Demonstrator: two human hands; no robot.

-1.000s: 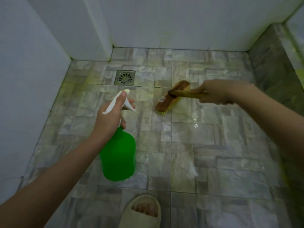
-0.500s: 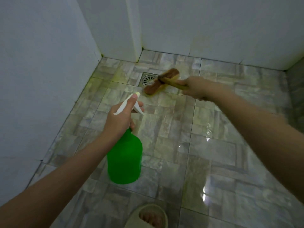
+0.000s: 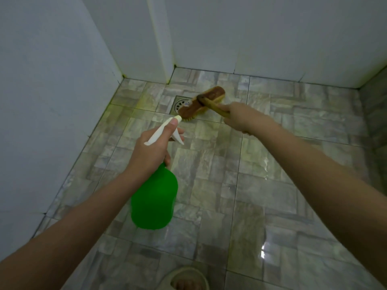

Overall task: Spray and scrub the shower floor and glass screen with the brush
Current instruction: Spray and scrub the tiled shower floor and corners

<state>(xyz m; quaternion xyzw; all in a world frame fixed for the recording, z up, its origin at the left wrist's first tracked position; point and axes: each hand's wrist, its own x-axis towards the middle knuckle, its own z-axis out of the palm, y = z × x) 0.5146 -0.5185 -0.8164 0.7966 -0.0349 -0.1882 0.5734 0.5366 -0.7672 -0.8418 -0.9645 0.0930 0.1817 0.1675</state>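
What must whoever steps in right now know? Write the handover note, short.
Left hand: grips the green spray bottle at its neck, held above the floor, nozzle pointing toward the brush.
Right hand: grips the brush by its handle, bristles down on the floor, head partly over the drain near the back corner.
Done: floor tiles shine wet in patches with a yellowish tint; how much has been scrubbed cannot be told.
Left: finish scrubbing the floor, then spray and scrub the glass screen, which is not in view.
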